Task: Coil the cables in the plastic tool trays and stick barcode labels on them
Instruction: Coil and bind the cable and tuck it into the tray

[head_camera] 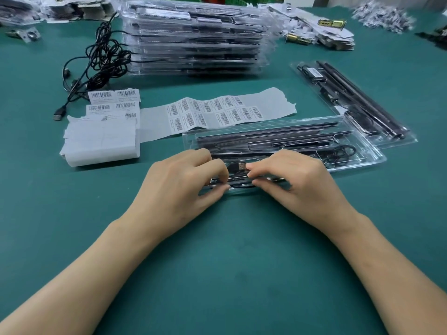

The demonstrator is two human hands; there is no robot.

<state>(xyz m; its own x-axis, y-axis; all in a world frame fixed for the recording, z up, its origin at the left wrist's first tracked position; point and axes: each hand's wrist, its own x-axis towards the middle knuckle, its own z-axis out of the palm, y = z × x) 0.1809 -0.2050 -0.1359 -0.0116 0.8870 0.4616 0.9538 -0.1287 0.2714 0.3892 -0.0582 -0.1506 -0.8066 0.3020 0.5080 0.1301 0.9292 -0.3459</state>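
A clear plastic tool tray (360, 153) with long dark bars lies in front of me on the green table. Both hands work at its near edge. My left hand (183, 182) has its fingers curled round a black cable (235, 187) lying in the tray. My right hand (295, 180) pinches the same cable beside its USB plug (238, 166). A strip of barcode labels (217, 112) lies just behind the tray, running from a folded label stack (101, 141) on the left.
A tall stack of clear trays (198, 39) stands at the back centre, with a tangle of black cables (101, 59) to its left. Another filled tray (350, 100) lies at the right. Cardboard packs (314, 27) with brass parts sit at the far right.
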